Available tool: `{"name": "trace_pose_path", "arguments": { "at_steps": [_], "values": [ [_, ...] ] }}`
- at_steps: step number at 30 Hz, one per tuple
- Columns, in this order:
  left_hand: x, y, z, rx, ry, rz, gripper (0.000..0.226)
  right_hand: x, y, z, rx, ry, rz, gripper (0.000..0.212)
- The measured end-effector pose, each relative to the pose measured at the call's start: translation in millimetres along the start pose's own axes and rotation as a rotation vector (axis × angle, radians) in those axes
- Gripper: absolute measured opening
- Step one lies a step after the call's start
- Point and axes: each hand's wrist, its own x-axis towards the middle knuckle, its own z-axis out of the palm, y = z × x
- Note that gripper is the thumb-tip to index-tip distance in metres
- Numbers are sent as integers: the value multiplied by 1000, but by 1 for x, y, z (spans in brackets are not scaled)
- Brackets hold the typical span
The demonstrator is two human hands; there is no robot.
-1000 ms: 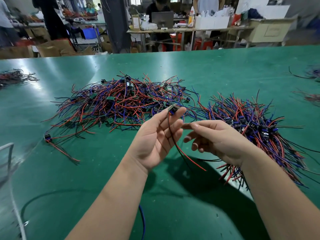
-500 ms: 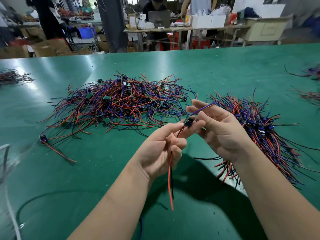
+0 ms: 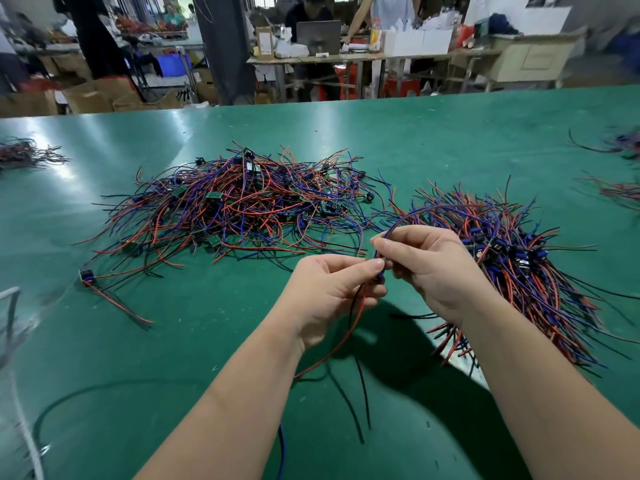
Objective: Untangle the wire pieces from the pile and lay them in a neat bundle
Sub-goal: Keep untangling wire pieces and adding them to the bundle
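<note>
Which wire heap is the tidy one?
The red, blue and black wire bundle beside the right hand; its wires lie roughly parallel, unlike the tangled central pile.

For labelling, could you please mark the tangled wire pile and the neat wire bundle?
Tangled multicoloured wire pile point(image 3: 242, 209): head view, centre.
Neat multicoloured wire bundle point(image 3: 500, 245): head view, connector cluster.

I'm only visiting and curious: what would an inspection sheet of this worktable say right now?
Surface: green table, glossy, glare at left.
Job's things: tangled pile left of centre; bundle on the right; one wire piece held above the table.
Clutter: left heap and right heap of wires at the table's edges.
Grippers: left hand pinches the wire piece by its connector; right hand pinches its blue lead.
Cables: dark cable looping on the table, near left.
Surroundings: benches, laptop, boxes, people behind.
</note>
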Motion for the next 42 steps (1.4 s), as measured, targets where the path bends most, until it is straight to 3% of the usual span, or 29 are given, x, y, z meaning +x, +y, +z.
{"name": "trace_pose_path", "arguments": {
  "at_steps": [8,15,20,23,27,30,32,36,40,42],
  "values": [
    [-5,-7,2,312,-197,-108,12,9,-12,-27,196,262,65,13],
    [-3,-11,-1,435,-182,-114,10,8,-16,-38,262,418,48,13],
    [-9,-8,0,345,-349,-161,13,10,-12,-38,95,475,-59,23],
    [-11,-2,-1,194,-405,-62,11,14,-12,-38,178,414,31,35],
    [-4,8,-1,-231,-262,130,3,12,-7,-34,76,187,186,10],
    [-1,13,-5,-443,-170,213,3,4,-4,-25,-53,-89,207,34],
    [2,12,-6,-472,-54,237,7,-2,-5,-13,-75,-200,156,37],
    [4,3,3,-433,106,266,24,-7,-3,10,209,-191,32,24],
    [2,-1,7,-276,153,323,27,-4,-4,12,441,-36,100,5],
    [2,-5,9,-143,155,372,27,-3,-6,9,503,-10,132,8]
  ]
}}
